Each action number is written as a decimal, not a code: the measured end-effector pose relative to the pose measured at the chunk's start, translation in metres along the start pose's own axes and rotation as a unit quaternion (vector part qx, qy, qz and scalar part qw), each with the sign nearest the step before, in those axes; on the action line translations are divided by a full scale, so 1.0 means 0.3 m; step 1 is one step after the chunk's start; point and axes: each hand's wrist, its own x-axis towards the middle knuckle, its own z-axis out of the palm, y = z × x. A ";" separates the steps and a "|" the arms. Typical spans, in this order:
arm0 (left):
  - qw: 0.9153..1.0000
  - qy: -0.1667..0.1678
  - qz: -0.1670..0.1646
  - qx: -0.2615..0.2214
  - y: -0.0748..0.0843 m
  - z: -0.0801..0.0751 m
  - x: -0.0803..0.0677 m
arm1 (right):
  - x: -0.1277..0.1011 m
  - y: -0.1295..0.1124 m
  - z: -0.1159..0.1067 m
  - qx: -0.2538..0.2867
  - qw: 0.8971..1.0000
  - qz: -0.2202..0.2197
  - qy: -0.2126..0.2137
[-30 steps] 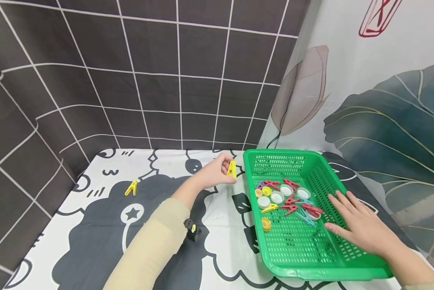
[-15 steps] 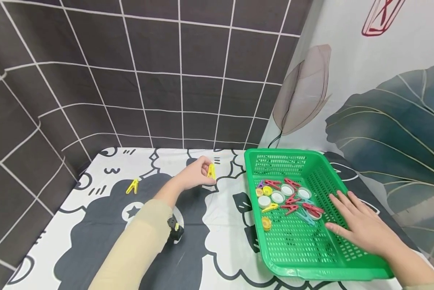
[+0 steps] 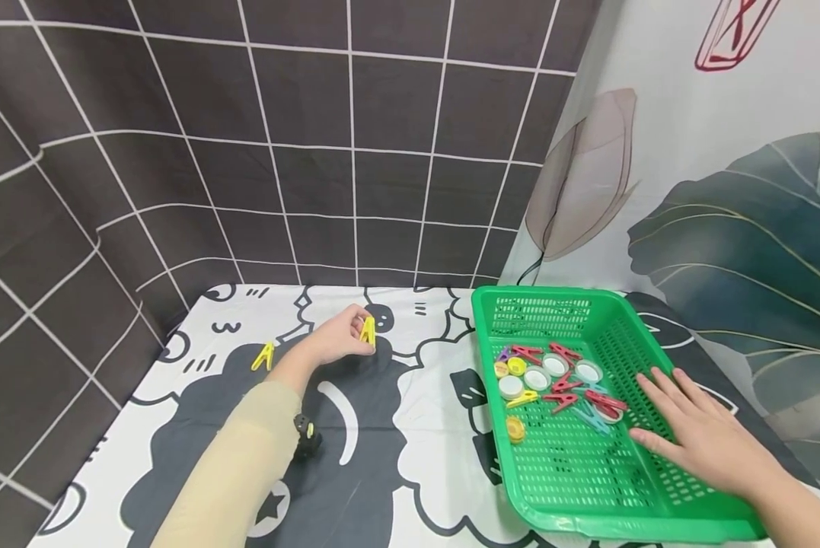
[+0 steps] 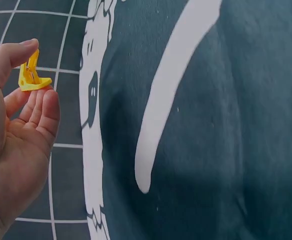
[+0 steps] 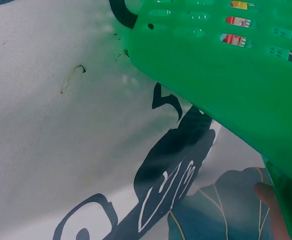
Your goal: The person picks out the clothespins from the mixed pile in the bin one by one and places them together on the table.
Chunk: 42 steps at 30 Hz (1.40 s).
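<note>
My left hand (image 3: 341,335) pinches a yellow clothespin (image 3: 368,330) between thumb and fingers, above the dark part of the printed cloth. The left wrist view shows the same clothespin (image 4: 32,77) between thumb and fingertips. Another yellow clothespin (image 3: 263,355) lies on the cloth, left of that hand. With fingers spread and straight, my right hand (image 3: 711,438) rests on the right side of a green basket (image 3: 567,525). Inside the basket are several red clothespins (image 3: 562,401), a yellow one (image 3: 522,399), blue ones (image 3: 591,418) and white bottle caps (image 3: 537,378).
Yellow caps (image 3: 515,428) and a purple piece (image 3: 505,353) also lie in the basket. A dark tiled-pattern sheet (image 3: 300,183) hangs behind the table, and a leaf-print curtain (image 3: 759,228) hangs at the right. The table cloth (image 3: 437,426) has black-and-white drawings.
My left hand has moved left, away from the basket, carrying the yellow clothespin toward the one on the cloth. The right hand stays on the basket; the head view has shifted slightly.
</note>
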 end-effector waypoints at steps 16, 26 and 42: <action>0.992 -0.047 -0.054 0.102 -0.108 -0.108 -0.084 | 0.004 0.007 0.007 -0.013 1.000 -0.005 0.010; 0.984 -0.067 -0.083 0.146 -0.150 -0.147 -0.107 | 0.003 0.005 0.012 -0.011 1.000 -0.002 0.012; 0.976 -0.079 -0.096 0.180 -0.169 -0.158 -0.106 | 0.005 0.012 0.013 -0.009 1.000 -0.002 0.009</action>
